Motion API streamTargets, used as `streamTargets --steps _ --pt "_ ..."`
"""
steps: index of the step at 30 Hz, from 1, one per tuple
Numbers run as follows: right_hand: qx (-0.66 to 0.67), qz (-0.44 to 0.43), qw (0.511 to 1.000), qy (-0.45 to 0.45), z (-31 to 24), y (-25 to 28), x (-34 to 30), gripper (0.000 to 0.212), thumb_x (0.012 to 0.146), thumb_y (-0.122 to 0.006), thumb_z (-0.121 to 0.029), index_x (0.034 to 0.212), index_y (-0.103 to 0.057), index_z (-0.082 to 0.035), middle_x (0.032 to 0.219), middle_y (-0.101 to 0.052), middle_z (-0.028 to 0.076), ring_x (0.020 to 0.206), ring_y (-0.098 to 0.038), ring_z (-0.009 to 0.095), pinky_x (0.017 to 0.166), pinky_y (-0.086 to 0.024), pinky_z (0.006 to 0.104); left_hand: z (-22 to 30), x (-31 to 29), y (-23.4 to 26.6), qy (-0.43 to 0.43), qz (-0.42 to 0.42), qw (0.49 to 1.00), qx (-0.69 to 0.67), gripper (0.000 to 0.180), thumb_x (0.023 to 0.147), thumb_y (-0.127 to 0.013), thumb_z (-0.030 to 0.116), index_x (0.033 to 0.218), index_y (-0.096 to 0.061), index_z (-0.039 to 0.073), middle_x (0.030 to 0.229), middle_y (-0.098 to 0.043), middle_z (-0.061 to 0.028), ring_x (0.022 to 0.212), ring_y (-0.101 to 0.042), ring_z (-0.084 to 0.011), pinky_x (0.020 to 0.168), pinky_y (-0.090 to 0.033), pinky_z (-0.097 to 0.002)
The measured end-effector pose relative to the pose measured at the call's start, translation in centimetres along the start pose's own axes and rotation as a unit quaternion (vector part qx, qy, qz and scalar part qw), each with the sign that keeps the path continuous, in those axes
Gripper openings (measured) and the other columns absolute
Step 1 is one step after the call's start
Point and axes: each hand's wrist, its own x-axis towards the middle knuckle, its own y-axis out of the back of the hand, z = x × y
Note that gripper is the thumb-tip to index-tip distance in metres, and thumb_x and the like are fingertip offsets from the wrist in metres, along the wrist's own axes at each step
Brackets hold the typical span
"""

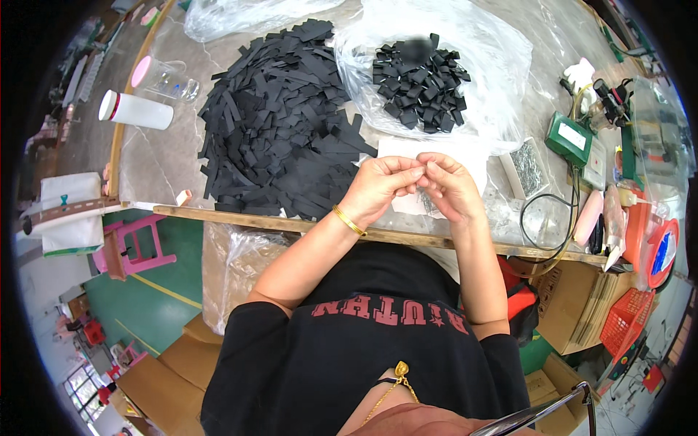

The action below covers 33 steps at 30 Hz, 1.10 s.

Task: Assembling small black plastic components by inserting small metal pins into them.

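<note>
My left hand [375,187] and my right hand [452,187] meet over the near edge of the table. Thumbs and fingertips are pinched together on both hands, almost touching each other. Whatever sits between them is too small or hidden to make out. Under them lies a white sheet [475,161] with some small metal pieces partly covered by my fingers. A large heap of flat black strips [273,120] spreads to the left of my hands. Beyond them, a clear plastic bag [494,87] lies opened out, bearing a pile of folded black loops [420,91].
An open box of thin metal pieces [525,168] stands right of the sheet, beside a black cable [525,218] and a green box [569,139]. A white bottle [138,110] and a clear jar [166,80] lie at the left. The wooden table edge [291,224] runs before me.
</note>
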Motion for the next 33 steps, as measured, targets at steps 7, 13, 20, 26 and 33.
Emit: streamTargets --steps 7,13,20,26,33 --pt "0.048 -0.166 0.985 -0.005 0.8 2.2 0.7 0.019 0.076 -0.064 -0.005 0.093 -0.061 0.001 0.085 -0.060 0.009 0.059 -0.053 0.008 0.048 -0.038 0.0166 0.6 -0.6 0.0 0.052 -0.075 0.994 -0.063 0.017 0.082 -0.059 0.010 0.094 -0.061 -0.002 0.080 -0.062 -0.0071 0.066 -0.052 -0.0080 0.057 -0.038 -0.0165" --pt "0.023 -0.177 0.984 -0.019 0.7 1.8 1.3 0.014 0.074 -0.065 -0.007 0.086 -0.064 0.000 0.089 -0.057 0.009 0.057 -0.051 0.009 0.048 -0.037 0.0186 1.2 -1.1 0.0 0.056 -0.092 0.992 -0.059 0.017 0.082 -0.059 0.009 0.094 -0.061 -0.002 0.079 -0.062 -0.0074 0.064 -0.049 -0.0074 0.054 -0.036 -0.0165" --pt "-0.081 -0.063 0.994 0.043 0.0 0.6 0.2 0.009 0.077 -0.062 -0.004 0.086 -0.064 -0.001 0.089 -0.060 0.009 0.062 -0.055 0.009 0.048 -0.038 0.0171 2.1 -0.9 0.7 -0.016 -0.043 0.981 0.188 0.014 0.082 -0.058 0.010 0.090 -0.063 -0.001 0.077 -0.063 -0.0044 0.065 -0.052 -0.0068 0.057 -0.040 -0.0177" --pt "-0.308 0.050 0.946 0.091 -0.5 -2.3 -1.1 0.008 0.078 -0.062 -0.005 0.084 -0.063 0.000 0.075 -0.062 0.003 0.062 -0.056 0.006 0.052 -0.043 0.0172 7.4 2.6 7.1 -0.267 -0.045 0.665 0.696 0.011 0.067 -0.065 0.004 0.078 -0.061 0.002 0.075 -0.058 -0.0085 0.072 -0.055 -0.0248 0.068 -0.045 -0.0316" --pt "-0.303 0.097 0.941 0.113 1.0 -2.5 -0.4 0.007 0.079 -0.061 -0.005 0.084 -0.062 0.000 0.072 -0.061 0.002 0.061 -0.055 0.006 0.055 -0.044 0.0184 8.2 3.5 7.4 -0.204 -0.140 0.624 0.742 0.015 0.062 -0.066 0.001 0.074 -0.059 0.004 0.079 -0.056 -0.0059 0.088 -0.050 -0.0248 0.079 -0.041 -0.0329"
